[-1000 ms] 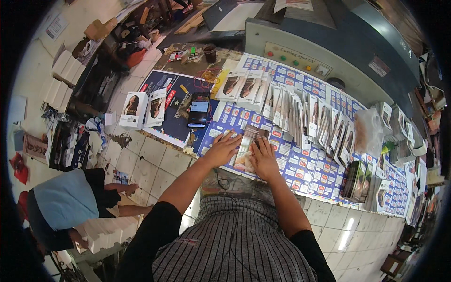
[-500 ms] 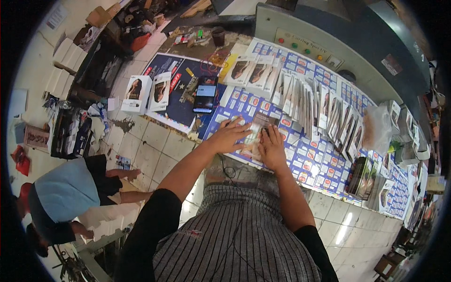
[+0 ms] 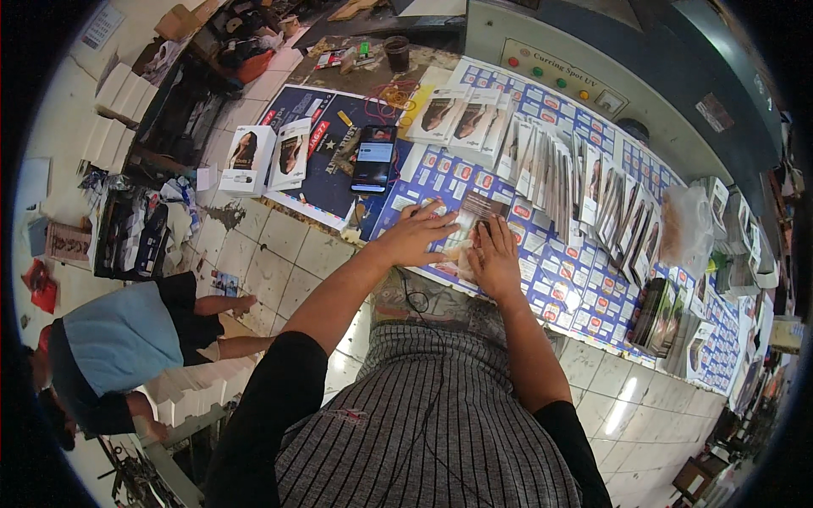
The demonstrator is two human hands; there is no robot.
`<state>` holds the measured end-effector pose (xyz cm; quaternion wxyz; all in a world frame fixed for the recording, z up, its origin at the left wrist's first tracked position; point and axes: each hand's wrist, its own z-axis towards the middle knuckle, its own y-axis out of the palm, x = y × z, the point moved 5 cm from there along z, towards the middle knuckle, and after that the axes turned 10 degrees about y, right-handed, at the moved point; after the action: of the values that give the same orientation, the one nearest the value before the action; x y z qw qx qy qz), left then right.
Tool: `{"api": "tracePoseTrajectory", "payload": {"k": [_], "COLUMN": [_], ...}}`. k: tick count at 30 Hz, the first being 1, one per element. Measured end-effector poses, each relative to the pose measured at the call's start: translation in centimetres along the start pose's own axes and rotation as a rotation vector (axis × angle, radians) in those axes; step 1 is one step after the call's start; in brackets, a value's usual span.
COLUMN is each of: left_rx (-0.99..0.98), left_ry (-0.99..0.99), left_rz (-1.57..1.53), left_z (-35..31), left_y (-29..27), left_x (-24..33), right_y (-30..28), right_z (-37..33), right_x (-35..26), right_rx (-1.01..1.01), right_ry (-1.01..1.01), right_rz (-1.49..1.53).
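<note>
Phone [image 3: 373, 161] sits screen-up at left, maybe for glancing at. Left hand [image 3: 418, 236] is spread flat at the left edge of the brown carton [image 3: 484, 207], gripping nothing; that carton's between both hands on the blue sheet [image 3: 584, 300]. Right hand [image 3: 496, 259] lies open on its right side, probably pinning it.

Black sleeves [image 3: 288, 381] flank a grey garment [image 3: 381, 449] with black stripes.

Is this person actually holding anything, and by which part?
Nothing looks gripped: the left hand and right hand lie flat, palms down, along the left and right edges of a brown printed piece.
</note>
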<state>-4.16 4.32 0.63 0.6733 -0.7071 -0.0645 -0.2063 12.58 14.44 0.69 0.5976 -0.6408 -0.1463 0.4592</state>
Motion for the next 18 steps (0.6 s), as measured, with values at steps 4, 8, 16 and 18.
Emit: {"api": "tracePoseTrajectory", "payload": {"k": [4, 8, 16, 18], "left_rx": [-0.036, -0.045, -0.072, -0.060], "left_ry": [-0.004, -0.014, -0.015, 0.007], "left_rz": [0.013, 0.004, 0.054, 0.070], "left_z": [0.22, 0.18, 0.15, 0.16], "left_y": [-0.37, -0.37, -0.37, -0.34], "left_x": [0.29, 0.20, 0.25, 0.33], "right_y": [0.01, 0.06, 0.02, 0.00], "right_z": [0.01, 0.10, 0.27, 0.23], "right_x": [0.08, 0.03, -0.06, -0.27], "right_rx": [-0.008, -0.018, -0.035, -0.036], "right_ry": [0.011, 0.016, 0.021, 0.023], "right_rz": [-0.004, -0.007, -0.002, -0.003]}}
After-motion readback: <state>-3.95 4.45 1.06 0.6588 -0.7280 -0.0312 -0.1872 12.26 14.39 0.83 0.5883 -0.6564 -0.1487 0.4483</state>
